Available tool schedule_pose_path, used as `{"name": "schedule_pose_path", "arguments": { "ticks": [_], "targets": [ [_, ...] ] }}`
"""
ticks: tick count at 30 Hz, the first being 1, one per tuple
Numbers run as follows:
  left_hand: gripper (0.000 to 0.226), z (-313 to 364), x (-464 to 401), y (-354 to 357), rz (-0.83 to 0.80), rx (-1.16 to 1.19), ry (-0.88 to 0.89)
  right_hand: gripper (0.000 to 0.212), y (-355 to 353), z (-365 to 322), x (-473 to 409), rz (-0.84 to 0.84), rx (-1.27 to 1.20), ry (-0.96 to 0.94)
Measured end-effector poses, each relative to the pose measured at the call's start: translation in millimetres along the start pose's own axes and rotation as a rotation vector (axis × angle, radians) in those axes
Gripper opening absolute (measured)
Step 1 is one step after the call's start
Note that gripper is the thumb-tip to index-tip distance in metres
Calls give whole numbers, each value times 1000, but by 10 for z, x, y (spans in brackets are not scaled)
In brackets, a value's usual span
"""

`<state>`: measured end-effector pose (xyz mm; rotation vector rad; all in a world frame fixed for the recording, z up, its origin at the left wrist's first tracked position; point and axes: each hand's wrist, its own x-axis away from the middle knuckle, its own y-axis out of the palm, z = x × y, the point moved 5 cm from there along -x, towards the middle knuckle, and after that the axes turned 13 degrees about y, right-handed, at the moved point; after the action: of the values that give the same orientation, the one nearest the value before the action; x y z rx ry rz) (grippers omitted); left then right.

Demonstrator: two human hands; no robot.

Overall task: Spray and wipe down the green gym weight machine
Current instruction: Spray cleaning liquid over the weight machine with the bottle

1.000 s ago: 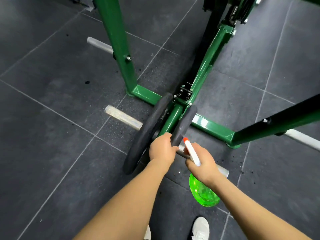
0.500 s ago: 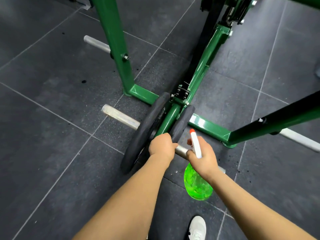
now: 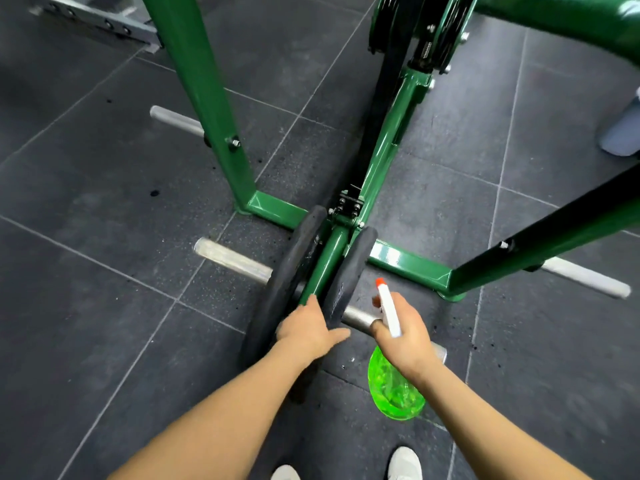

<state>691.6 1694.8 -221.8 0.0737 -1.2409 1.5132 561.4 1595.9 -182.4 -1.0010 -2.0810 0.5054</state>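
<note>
Hands at work on a green weight machine (image 3: 381, 161): the person's left hand (image 3: 308, 329) reaches into the gap between two black weight plates (image 3: 277, 289), fingers fairly straight against the green arm there, thumb spread; no cloth is visible in its grip. The right hand (image 3: 403, 332) is wrapped around the neck of a green spray bottle (image 3: 394, 386), held just beside the plates, probably ready for the next squirt. The bottle's long axis runs toward the person, its orange nozzle aimed away at the frame's floor bar (image 3: 408, 263). A steel bar (image 3: 232, 259) crosses beneath both hands.
</note>
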Motion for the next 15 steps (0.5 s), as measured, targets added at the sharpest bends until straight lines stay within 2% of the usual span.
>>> {"name": "schedule_pose_path", "arguments": {
  "ticks": [2,4,6,8,12,15],
  "targets": [
    [76,268,-146,-133,78,23,58,38,-20,-48,5,49,-13,-18],
    [53,411,-201,-183,127,-26,62,49,-51,-74,15,90,-39,-33],
    [36,401,-163,-177,181,-48,56,50,-82,-56,13,115,-61,-37],
    [32,337,-103,-137,211,-33,76,44,-111,-33,6,130,-51,-26],
    [31,273,-41,-94,205,5,72,20,-150,-20,-72,137,25,36],
    [29,173,11,-57,164,10,61,21,-166,-50,-37,112,38,49]
  ]
}}
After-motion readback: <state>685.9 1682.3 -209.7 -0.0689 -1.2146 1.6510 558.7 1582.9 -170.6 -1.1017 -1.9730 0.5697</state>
